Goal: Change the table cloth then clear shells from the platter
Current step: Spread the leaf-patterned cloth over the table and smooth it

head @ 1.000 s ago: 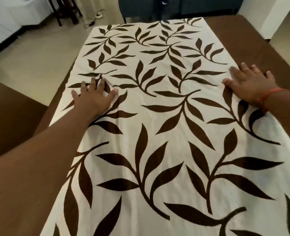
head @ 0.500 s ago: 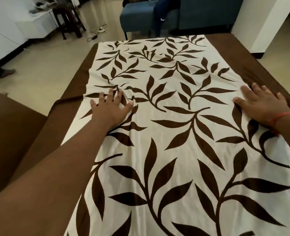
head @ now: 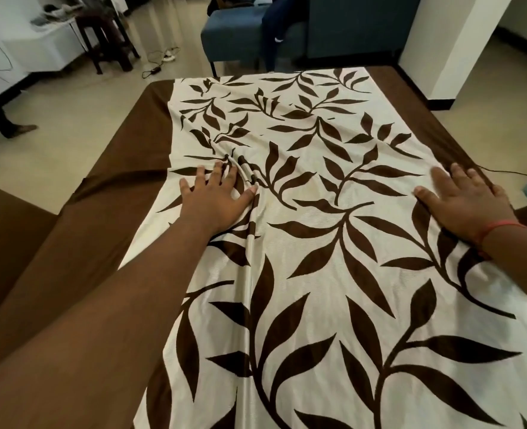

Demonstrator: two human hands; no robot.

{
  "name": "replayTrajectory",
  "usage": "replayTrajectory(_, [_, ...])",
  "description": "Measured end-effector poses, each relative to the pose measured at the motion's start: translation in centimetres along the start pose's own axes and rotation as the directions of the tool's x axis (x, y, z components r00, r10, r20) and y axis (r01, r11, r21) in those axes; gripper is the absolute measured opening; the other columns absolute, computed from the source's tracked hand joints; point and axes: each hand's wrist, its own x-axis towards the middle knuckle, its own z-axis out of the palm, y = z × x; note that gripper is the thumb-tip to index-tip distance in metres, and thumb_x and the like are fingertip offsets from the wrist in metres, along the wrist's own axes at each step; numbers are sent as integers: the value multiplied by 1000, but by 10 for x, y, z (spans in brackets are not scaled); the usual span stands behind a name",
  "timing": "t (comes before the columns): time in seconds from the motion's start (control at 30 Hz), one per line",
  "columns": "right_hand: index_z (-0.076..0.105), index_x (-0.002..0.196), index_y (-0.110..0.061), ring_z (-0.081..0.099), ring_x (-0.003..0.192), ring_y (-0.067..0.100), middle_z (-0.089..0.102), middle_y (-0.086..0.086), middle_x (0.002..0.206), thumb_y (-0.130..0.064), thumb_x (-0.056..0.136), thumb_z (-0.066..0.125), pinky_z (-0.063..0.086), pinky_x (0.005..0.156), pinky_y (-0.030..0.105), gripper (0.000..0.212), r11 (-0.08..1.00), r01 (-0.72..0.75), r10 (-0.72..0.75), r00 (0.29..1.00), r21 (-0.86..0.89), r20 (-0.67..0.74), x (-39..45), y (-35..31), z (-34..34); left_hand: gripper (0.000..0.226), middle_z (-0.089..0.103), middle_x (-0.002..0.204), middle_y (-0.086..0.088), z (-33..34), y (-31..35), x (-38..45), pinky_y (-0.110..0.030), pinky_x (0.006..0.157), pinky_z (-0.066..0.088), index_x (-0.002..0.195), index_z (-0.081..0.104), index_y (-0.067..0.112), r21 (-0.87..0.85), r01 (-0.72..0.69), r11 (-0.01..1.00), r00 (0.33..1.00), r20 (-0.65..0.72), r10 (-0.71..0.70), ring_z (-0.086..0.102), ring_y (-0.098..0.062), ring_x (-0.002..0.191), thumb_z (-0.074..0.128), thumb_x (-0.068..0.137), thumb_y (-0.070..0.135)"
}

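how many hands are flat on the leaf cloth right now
2: the left hand presses near the cloth's left edge beside a bunched fold; the right hand lies flat at its right edge.

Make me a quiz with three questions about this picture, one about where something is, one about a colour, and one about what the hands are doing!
1. Where is the bunched-up fold in the leaf-print cloth?
A. Beside the left hand's thumb
B. Under the right hand
C. At the far edge by the blue sofa

2. What colour is the band on the right wrist?
A. Green
B. Red
C. Black

3. How do the two hands lie on the cloth?
A. Both clenched in fists
B. Both lifted above it
C. Both flat with fingers spread

Answers:
1. A, the wrinkles gather next to the left hand and run toward the person.
2. B, a thin red band circles the wrist behind the right hand.
3. C, both palms press down with straight, spread fingers.
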Motion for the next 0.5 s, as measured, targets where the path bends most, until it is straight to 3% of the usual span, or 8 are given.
replayTrajectory(0.37, [4,155,-37,2,153,24,1,-1,166,-78,88,1,8,119,57,79,999,-38,38,999,-18,-22,-19,2,2,89,1,167,2,3,19,-2,-60,119,2,157,6,36,2,-46,999,999,-17,46,-3,-26,153,-3,82,83])
replayTrajectory(0.5, [3,157,-32,0,153,26,0,0,166,-68,90,-6,7,119,59,76,984,-29,25,999,-176,-22,-26,-4,-11,79,2,167,-1,4,-1,-36,-58,120,1,157,9,32,-29,42,999,999,1,-42,-1,-27,153,7,91,76])
